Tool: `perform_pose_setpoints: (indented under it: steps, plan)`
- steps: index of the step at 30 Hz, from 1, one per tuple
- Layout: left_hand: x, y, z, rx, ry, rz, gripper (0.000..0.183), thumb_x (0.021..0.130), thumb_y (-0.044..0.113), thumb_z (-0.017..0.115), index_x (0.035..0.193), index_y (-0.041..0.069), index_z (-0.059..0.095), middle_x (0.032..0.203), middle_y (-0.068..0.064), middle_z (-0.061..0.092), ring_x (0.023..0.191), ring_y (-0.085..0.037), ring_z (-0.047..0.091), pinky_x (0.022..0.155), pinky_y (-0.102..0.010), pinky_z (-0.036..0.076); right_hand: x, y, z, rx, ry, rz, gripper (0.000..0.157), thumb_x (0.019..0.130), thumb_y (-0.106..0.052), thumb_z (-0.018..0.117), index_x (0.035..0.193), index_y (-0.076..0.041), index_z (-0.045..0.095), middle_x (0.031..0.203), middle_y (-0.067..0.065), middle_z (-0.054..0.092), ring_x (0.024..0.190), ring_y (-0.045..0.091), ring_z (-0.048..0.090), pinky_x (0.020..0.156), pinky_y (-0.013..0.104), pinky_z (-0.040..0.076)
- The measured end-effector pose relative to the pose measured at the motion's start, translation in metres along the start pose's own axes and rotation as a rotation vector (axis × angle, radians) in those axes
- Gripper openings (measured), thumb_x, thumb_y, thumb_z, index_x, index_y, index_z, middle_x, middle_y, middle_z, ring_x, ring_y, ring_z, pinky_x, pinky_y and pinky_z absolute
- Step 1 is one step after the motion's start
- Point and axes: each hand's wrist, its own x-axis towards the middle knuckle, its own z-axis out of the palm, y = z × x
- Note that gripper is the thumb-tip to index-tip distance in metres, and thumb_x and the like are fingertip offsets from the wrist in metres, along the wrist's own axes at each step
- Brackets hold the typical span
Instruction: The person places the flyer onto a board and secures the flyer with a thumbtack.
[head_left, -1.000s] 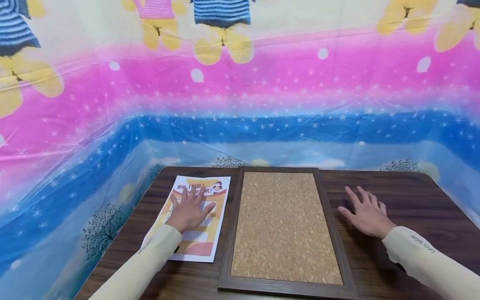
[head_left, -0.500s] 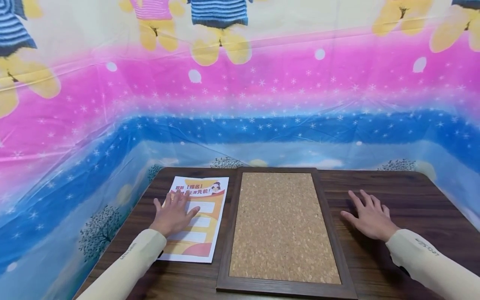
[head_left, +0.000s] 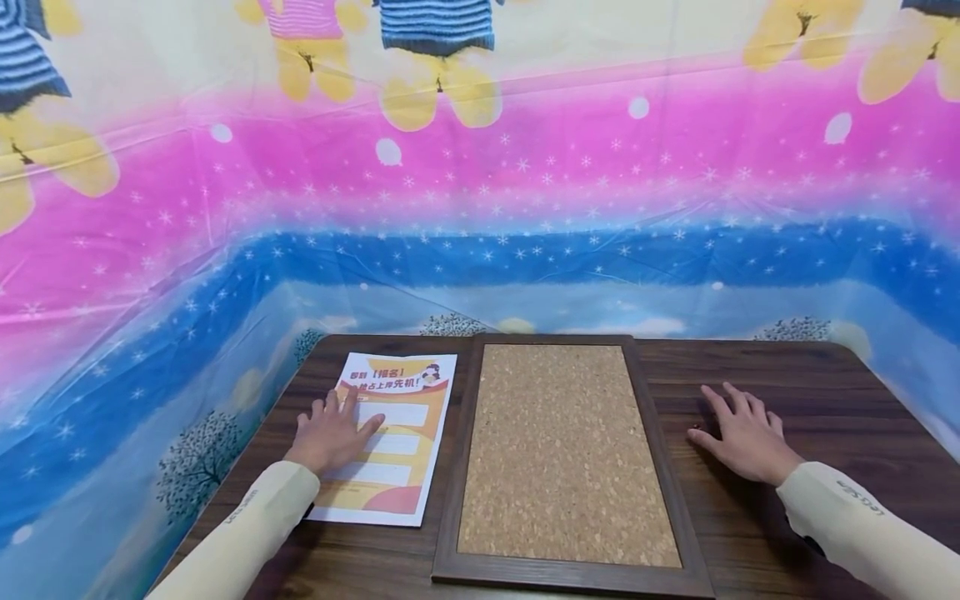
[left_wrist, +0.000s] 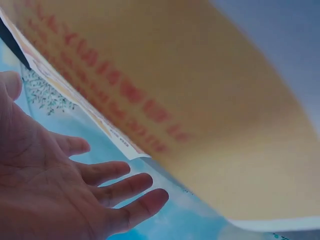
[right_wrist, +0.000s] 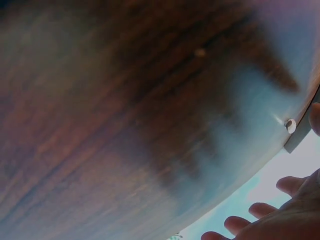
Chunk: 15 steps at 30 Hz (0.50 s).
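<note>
Over an orange-and-white paper sheet (head_left: 393, 445) marked “报名”, my left hand (head_left: 330, 435) is spread. My right hand (head_left: 750, 442) is too, beyond a brown-framed corkboard (head_left: 562, 454).

one of the hands (right_wrist: 292, 220) near glossy tabletop (right_wrist: 75, 150)

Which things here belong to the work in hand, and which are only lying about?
Probably for the work:
printed sheet, partly under the left hand
cork board, between the hands
tiny object near the right hand, too small to name

Just surroundings:
table
patterned cloth backdrop
</note>
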Motion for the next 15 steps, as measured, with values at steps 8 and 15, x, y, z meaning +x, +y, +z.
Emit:
perform_pose_setpoints:
  steps: [8,15]
  plan:
    - [-0.001,0.0,-0.01,0.013,0.036,-0.02,0.087,0.092,0.056,0.049,0.144,-0.009,0.022,0.132,-0.036,0.033,0.119,-0.052,0.031,0.095,-0.066,0.025,-0.001,0.003,-0.001,-0.002,0.026,-0.023,0.071,0.091,-0.034,0.062,0.141,0.005,0.033,0.138,0.037,0.024,0.12,0.058,0.021,0.086,0.072,0.018]
    - [-0.005,-0.003,-0.017,0.003,-0.019,-0.103,0.077,0.09,0.042,0.061,0.13,-0.018,0.035,0.114,-0.036,0.042,0.102,-0.049,0.044,0.087,-0.061,0.038,0.0,0.0,-0.003,-0.011,0.139,-0.161,0.039,0.087,-0.004,0.066,0.122,0.009,0.054,0.115,0.027,0.049,0.104,0.044,0.046,0.079,0.06,0.039]
